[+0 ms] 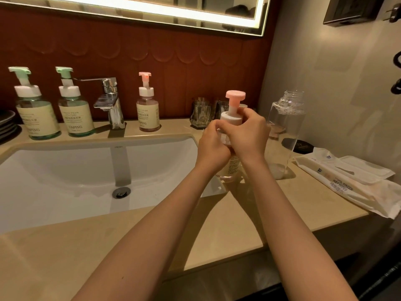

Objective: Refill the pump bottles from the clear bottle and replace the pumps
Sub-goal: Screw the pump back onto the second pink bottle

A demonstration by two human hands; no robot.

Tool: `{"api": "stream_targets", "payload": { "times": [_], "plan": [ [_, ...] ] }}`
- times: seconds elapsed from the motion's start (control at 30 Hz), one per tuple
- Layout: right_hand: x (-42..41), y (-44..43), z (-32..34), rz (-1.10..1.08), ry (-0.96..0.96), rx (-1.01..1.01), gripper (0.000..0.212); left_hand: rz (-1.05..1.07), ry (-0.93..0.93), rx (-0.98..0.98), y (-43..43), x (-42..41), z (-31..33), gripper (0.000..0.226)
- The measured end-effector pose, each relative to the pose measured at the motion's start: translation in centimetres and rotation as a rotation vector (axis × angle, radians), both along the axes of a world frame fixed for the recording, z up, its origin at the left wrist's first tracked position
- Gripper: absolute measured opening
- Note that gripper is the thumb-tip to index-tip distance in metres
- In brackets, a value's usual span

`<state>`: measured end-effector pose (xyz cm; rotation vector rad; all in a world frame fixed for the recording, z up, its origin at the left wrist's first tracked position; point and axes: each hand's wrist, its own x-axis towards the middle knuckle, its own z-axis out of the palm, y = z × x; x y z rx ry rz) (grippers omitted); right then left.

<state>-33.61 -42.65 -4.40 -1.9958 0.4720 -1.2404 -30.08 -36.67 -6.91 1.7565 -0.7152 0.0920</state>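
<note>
While the left hand (213, 146) grips the pump bottle (231, 168) on the counter (238, 213), the right hand (247, 135) curls round its white collar (231, 117) beside the clear bottle (286, 127).

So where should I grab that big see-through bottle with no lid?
Hold the clear bottle round its middle, coming from the front. It stands upright with its neck open, so a grip from the side likely keeps it level, and the pump bottle being held crowds its left.

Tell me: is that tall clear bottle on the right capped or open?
Open. The clear bottle stands upright with its threaded neck bare and no cap on it.
</note>
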Motion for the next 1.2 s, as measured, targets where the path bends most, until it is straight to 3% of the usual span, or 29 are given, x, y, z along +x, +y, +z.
{"api": "stream_targets", "payload": {
  "times": [0.1, 0.2, 0.33, 0.43, 0.6, 0.73, 0.8, 0.9, 1.07, 1.2],
  "plan": [
    [0.7, 0.5, -0.2, -0.071, 0.011, 0.019, 0.057, 0.049, -0.041, 0.021, -0.1, 0.0, 0.0, 0.049],
    [0.7, 0.0, 0.0, 0.068, 0.135, 0.084, 0.065, 0.003, -0.031, 0.077, 0.0, 0.4, 0.2, 0.060],
    [-0.2, -0.5, -0.1, 0.227, 0.150, 0.206, 0.060, -0.028, 0.058, 0.044, 0.5, 0.2, 0.5, 0.074],
    [-0.5, -0.2, -0.3, 0.125, 0.106, 0.106, 0.059, -0.021, 0.047, 0.042, 0.6, 0.1, 0.5, 0.072],
    [0.3, 1.0, -0.5, -0.079, 0.045, 0.116, 0.064, 0.008, 0.024, 0.060, 0.5, -0.1, 0.6, 0.050],
    [0.3, 0.5, -0.4, 0.135, 0.080, 0.252, 0.075, -0.048, 0.035, 0.064, 0.7, 0.0, 0.7, 0.059],
    [-0.1, 0.2, -0.5, 0.256, 0.051, 0.321, 0.069, -0.046, 0.057, 0.065, 0.7, -0.1, 0.8, 0.065],
    [-0.6, -0.2, -0.5, 0.219, 0.027, 0.252, 0.062, -0.064, 0.066, 0.065, 0.9, -0.1, 0.8, 0.073],
    [-0.2, -0.2, 0.0, 0.124, 0.006, 0.249, 0.069, -0.074, 0.054, 0.090, 0.9, -0.1, 0.9, 0.074],
    [-0.5, -0.4, -0.1, 0.259, 0.065, 0.299, 0.063, -0.087, 0.088, 0.088, 1.1, 0.0, 1.0, 0.078]
  ]
}}
